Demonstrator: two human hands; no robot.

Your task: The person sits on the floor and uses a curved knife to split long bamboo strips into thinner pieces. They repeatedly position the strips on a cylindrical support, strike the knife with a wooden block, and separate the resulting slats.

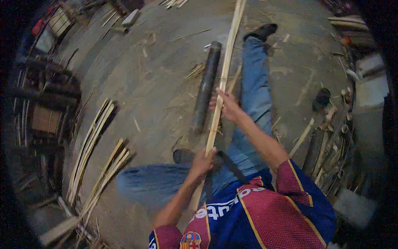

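A long pale bamboo strip (226, 62) runs from beside my waist, past my lap and up to the far edge of the view. Toward its far end it looks split lengthwise. Near my lap, my left hand (203, 161) is closed around the strip. Further along, my right hand (227, 104) grips it too, fingers wrapped over its side. A dark, narrow strap-like piece (232, 166) lies across my lap beside my left hand; I cannot make out what it is. Just left of the strip, a dark round pole (207, 85) rests on the floor.
I sit on a concrete floor (157, 74), one jeans leg (256, 79) stretched ahead, the other bent left. Bundles of bamboo strips (93, 139) lie at left, near a dark wooden rack (45, 112). Bamboo poles and scraps (327, 141) pile up at right. Shavings are scattered about.
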